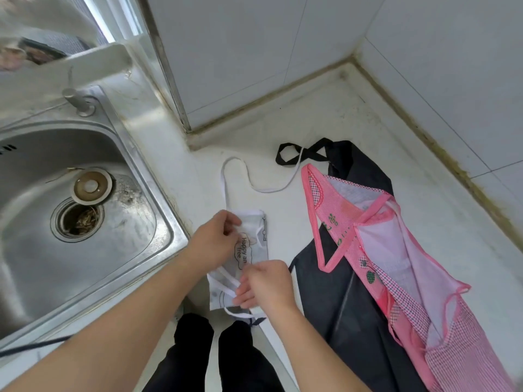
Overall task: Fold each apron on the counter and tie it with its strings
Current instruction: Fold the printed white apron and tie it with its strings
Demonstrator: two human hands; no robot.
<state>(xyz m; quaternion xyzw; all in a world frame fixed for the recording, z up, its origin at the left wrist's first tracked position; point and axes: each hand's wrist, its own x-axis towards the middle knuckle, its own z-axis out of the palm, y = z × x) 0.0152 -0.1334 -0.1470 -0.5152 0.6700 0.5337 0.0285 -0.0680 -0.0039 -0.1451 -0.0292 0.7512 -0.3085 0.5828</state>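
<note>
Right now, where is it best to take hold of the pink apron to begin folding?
Probably the pink apron by its looped neck strap at the far end, coming from the left: that side is free counter, and the loop lies open on top of the dark apron.

Pink apron (396,258) covers much of the dark apron (334,295), both cut off below

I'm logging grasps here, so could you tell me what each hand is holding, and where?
Left hand grips the folded white apron's far end; right hand pinches its white string near the near end.
</note>
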